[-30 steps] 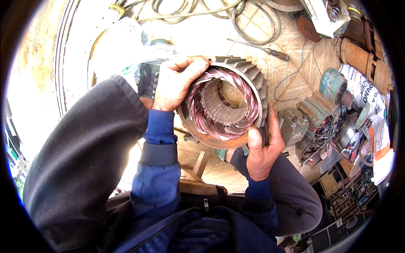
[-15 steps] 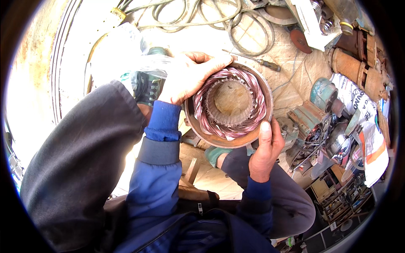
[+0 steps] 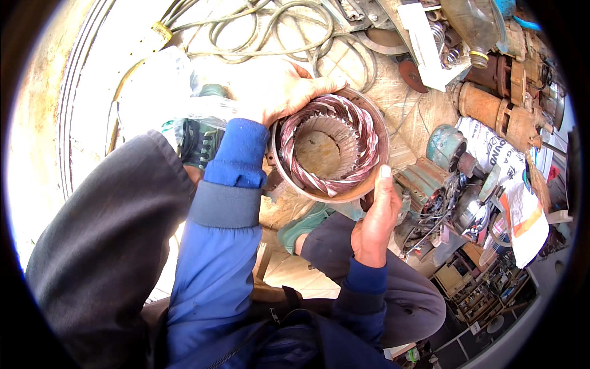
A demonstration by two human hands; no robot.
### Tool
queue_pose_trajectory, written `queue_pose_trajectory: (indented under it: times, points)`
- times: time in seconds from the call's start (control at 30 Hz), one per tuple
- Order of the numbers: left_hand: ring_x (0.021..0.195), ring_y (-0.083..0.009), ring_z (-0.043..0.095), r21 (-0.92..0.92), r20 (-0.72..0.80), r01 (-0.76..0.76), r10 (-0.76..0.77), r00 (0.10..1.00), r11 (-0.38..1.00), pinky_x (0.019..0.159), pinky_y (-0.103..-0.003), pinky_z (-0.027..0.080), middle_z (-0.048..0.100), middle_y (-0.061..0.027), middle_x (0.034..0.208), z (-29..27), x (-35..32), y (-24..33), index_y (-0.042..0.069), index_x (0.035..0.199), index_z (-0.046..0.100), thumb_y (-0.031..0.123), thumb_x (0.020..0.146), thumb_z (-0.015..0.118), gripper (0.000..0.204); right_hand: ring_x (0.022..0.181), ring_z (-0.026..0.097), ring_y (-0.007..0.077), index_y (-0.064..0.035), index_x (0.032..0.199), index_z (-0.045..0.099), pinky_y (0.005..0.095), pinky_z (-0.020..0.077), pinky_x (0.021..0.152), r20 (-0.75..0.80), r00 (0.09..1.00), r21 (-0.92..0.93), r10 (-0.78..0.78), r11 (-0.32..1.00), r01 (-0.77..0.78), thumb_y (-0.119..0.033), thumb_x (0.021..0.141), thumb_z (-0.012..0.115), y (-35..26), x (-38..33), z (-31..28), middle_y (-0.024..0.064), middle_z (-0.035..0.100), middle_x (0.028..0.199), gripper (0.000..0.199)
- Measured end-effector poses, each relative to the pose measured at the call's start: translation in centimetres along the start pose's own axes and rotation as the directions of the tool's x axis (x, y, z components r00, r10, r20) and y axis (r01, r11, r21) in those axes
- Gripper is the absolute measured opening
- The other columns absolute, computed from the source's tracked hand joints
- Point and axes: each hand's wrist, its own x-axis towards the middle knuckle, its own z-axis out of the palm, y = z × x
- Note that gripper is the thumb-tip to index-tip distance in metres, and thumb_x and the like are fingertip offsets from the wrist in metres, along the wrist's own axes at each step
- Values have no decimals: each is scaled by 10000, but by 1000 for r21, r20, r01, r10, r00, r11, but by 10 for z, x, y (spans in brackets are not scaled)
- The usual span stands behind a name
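"Where is the motor stator [image 3: 348, 147]?"

"Between the two hands, over the floor [image 3: 418, 120] in front of the wearer. Its underside is hidden, so I can't tell whether anything props it."

"How does each hand sit on it?"

"The left hand [image 3: 279, 92] grips the upper-left rim of the round housing [image 3: 367, 186], its thumb stretched along the top edge. The right hand [image 3: 376, 224] holds the lower-right rim, thumb up against the lip; its other fingertips are hidden behind the metal."

"So which hand is nearer?"

"Neither, as both touch it. They face each other on a slant across the ring, the left farther from the wearer's body, the right closer in."

"And its long axis?"

"It runs through the bore, roughly toward the wearer's head. The ring of twisted reddish windings [image 3: 367, 138] faces up, and more of the inner wall shows on the right. I can't judge the exact tilt."

"What else lies about?"

"Looped cable [image 3: 327, 40] on the floor beyond the left hand, and a teal motor casing [image 3: 447, 142] to the right, well apart from the right hand."
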Motion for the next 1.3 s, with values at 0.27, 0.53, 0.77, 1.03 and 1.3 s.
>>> queue_pose_trajectory:
  times: [0.27,0.53,0.77,1.03,1.3]
  points:
    - [636,-198,688,146,-4,68,-68,998,987,647,-379,535,733,-134,731,10,12,33,43,813,790,726,745,747,687,1054,620,172,42,1210,622,350,507,915,-65,997,63,34,998,-30,-398,1032,582,-6,25,-13,95,651,1194,477]
    - [670,-161,692,-147,13,44,-43,999,988,628,-329,555,749,-131,794,27,40,24,-43,885,769,437,763,886,508,1124,602,195,118,1324,562,320,447,1014,-35,998,163,-47,985,52,-264,994,624,-7,25,-15,146,637,1256,508]
    - [687,-180,699,-203,91,81,-64,994,976,632,-330,571,750,-145,834,17,37,30,-83,966,738,403,820,848,519,1108,614,207,154,1322,546,333,462,1008,-71,986,173,-154,971,164,-230,960,647,-1,27,-12,172,648,1226,537]
    - [812,-182,701,-171,191,71,-38,981,983,759,-325,568,748,-158,911,4,21,40,-103,1044,716,453,900,751,575,1081,624,203,153,1310,556,329,469,1000,-89,984,199,-152,966,167,-213,961,656,3,32,-17,173,654,1210,516]
    - [768,-162,685,-122,180,12,10,984,993,725,-319,563,753,-129,914,16,36,26,-52,1078,736,426,930,719,501,1080,628,201,142,1299,570,325,478,990,-77,988,245,-134,958,149,-199,965,661,3,36,-19,162,662,1202,486]
